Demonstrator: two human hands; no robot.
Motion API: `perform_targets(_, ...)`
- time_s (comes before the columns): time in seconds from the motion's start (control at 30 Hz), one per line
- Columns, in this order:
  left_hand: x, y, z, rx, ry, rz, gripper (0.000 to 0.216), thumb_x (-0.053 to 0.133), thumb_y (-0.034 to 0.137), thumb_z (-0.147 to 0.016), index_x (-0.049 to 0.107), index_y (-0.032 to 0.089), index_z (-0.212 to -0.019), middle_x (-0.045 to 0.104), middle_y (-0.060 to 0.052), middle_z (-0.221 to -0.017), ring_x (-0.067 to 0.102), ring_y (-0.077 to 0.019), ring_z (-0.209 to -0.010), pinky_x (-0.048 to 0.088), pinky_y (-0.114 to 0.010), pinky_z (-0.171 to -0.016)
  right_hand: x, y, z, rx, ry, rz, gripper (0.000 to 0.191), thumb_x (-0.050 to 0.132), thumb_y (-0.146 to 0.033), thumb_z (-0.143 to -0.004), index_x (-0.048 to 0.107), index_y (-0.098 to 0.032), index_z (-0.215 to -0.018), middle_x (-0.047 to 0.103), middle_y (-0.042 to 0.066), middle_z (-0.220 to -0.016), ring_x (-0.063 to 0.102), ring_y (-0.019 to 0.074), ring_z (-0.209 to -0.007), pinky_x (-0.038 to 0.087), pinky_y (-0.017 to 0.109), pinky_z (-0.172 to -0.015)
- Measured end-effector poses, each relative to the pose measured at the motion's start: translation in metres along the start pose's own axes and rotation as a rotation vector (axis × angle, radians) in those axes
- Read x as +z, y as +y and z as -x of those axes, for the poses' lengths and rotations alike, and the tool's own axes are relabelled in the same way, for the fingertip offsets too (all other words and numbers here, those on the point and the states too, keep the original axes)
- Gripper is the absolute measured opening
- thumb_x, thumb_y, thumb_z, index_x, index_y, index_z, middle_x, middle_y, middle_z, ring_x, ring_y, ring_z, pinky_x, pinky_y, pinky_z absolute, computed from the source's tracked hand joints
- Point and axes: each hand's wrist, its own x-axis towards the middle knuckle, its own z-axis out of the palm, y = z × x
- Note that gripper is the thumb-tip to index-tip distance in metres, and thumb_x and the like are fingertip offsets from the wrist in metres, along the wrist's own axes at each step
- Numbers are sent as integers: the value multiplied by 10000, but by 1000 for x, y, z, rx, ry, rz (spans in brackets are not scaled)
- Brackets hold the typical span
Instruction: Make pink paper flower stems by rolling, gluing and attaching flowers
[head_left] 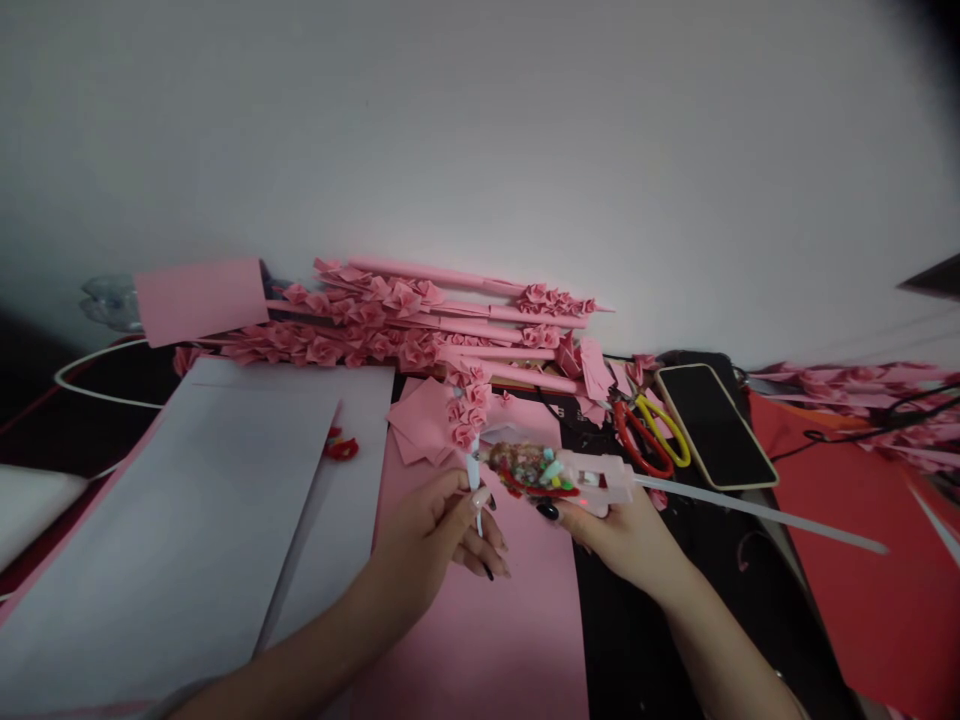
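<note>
Between the thumb and fingers of my left hand (446,525) is a thin white stem (473,472). Small folded pink paper flowers (466,408) cluster along its upper part. My right hand (634,535) is wrapped around a pale pink hot glue gun (596,478), whose front is crusted with colourful bits. A long translucent glue stick (765,515) sticks out of its back toward the right. The gun's nozzle points left and is right at the white stem, just under the flowers; whether they touch I cannot tell. Below both hands lies a pink paper sheet (517,640).
Pink paper flower stalks (360,330) are piled along the wall. Red and yellow-handled scissors (649,435) lie beside a phone (716,425) at the right. Large white sheets (187,500) cover the left side, red paper (862,540) the far right. Pink paper squares (420,420) lie behind my left hand.
</note>
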Motion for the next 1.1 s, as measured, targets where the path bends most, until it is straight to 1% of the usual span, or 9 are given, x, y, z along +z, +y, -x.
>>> perform_targets(0.13,-1,-1,-1,1,3,8,288,556,435,-824,470,178,-727,664,14,-627,671,-128,-491,480,-184,-448,0,-2,0,34,-4,5,192,611,-244,-826,688,-177,-988,699,29,-796,632,169,-710,517,260,-651)
perform_targets(0.47,2,2,-3,-16,22,-1,263,551,412,-817,478,182,-712,661,18,-610,671,-127,-485,474,-175,-438,-1,-2,1,62,6,84,89,601,-232,-802,648,-168,-762,604,0,-625,519,134,-559,436,227,-509)
perform_targets(0.53,1,2,-2,-10,22,-1,260,550,412,-817,481,183,-714,657,21,-606,671,-127,-486,479,-179,-441,-1,-2,1,70,4,89,89,599,-231,-803,643,-172,-754,618,4,-642,538,142,-584,447,230,-525)
perform_targets(0.67,0,2,0,5,14,-10,273,548,421,-816,472,185,-701,651,25,-605,669,-125,-487,485,-182,-445,0,-3,1,56,28,143,87,603,-239,-807,665,-178,-807,668,12,-696,583,149,-605,475,238,-558)
perform_targets(0.73,0,2,0,11,18,-15,282,554,424,-809,464,185,-689,647,27,-606,666,-123,-484,486,-184,-446,1,-3,2,42,62,208,96,607,-245,-803,675,-178,-813,686,23,-721,608,156,-611,481,244,-563)
perform_targets(0.87,0,5,-1,17,57,1,264,578,418,-779,482,182,-706,646,29,-596,654,-121,-466,488,-192,-444,1,0,3,12,162,312,112,607,-269,-798,665,-187,-749,692,34,-722,634,172,-622,484,255,-570)
perform_targets(0.97,0,7,-2,24,101,15,265,588,425,-769,496,180,-728,650,28,-588,644,-120,-451,486,-194,-440,-3,3,2,65,224,351,100,610,-273,-789,664,-189,-792,688,21,-708,624,162,-591,475,245,-548)
perform_targets(1.03,0,9,-1,30,119,11,273,597,426,-763,495,177,-718,654,22,-589,642,-118,-452,489,-195,-444,-8,6,1,126,303,397,97,623,-274,-772,663,-191,-804,673,5,-670,605,149,-553,455,232,-512)
perform_targets(1.1,1,12,0,50,145,16,272,607,422,-753,497,175,-716,654,20,-589,642,-120,-457,492,-198,-448,-14,8,0,150,394,469,106,641,-290,-755,664,-196,-800,652,-10,-634,589,143,-531,444,227,-505)
